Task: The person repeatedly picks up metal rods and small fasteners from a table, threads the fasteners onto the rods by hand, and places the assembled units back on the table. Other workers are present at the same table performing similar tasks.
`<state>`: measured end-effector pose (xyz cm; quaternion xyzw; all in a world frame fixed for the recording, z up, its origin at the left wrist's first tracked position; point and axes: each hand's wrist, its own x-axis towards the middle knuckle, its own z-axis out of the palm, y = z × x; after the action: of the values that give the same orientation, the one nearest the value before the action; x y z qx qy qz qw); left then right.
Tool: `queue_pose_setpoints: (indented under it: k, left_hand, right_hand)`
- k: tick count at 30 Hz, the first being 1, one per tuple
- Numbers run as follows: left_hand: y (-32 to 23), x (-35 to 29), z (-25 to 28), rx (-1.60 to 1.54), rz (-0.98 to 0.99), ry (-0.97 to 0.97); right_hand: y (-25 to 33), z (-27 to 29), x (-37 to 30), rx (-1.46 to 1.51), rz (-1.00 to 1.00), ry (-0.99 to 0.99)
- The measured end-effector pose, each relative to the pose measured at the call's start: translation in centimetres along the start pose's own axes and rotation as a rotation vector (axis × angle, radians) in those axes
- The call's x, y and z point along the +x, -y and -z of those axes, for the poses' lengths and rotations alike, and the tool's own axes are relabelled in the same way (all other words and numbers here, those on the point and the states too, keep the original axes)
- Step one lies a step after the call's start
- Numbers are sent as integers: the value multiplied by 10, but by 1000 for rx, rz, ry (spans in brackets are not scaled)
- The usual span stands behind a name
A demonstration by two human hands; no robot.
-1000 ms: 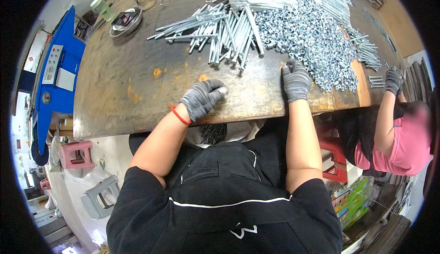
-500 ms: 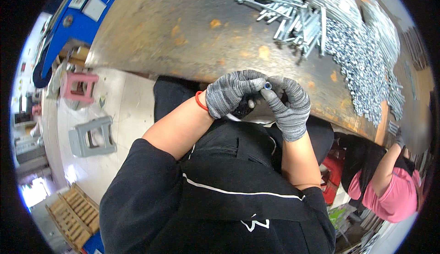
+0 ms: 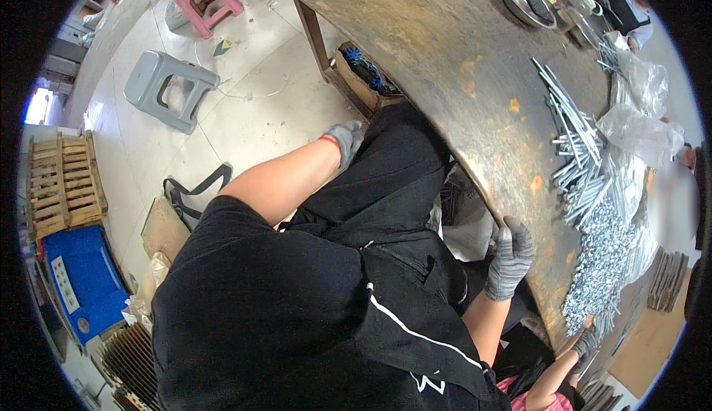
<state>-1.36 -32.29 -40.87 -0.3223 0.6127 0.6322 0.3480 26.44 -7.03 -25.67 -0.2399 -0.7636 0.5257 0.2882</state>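
Note:
My left hand (image 3: 346,143), in a grey knit glove with a red band at the wrist, is down beside my left thigh, with its fingers mostly hidden. At the near edge of the worn metal-topped table (image 3: 445,63), my gloved right hand (image 3: 512,257) has its fingers bent over the rim. Nothing small shows in either glove. To the right of that hand, a heap of small shiny metal nuts (image 3: 599,263) covers the tabletop. Long metal rods (image 3: 567,118) and shorter rods (image 3: 582,166) lie beyond the nuts.
On the left floor stand a grey stool (image 3: 167,88) and a pink stool (image 3: 204,0). Under the table is an open box (image 3: 360,77) with blue items. A metal bowl (image 3: 528,3) sits at the far end. A co-worker's gloved hand (image 3: 588,340) is by the nuts.
My hands have parted from the small round metal piece they held together. The left has dropped beside my thigh, the right to the table edge. My view has swung left.

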Motion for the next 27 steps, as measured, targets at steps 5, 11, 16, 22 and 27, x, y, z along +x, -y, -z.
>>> queue_pose_setpoints:
  k: [5, 11, 16, 22, 27]
  left_hand:
    - [-59, 56, -49, -203, -187, 278]
    - [-10, 17, -38, -170, -494, 267]
    - [-1, -90, -69, 226, -1061, 444]
    - [-56, -174, -211, 789, -1153, 667]
    - [-60, -130, -342, 1145, -1672, 518]
  right_hand:
    - [2, 16, 0, -173, -126, 17]
    - [-2, 70, 6, -556, -156, -216]
    - [-75, 151, 2, -506, -474, -545]
    - [-94, 201, 60, -705, -436, -695]
    - [-104, 220, 99, -1008, -583, -640]
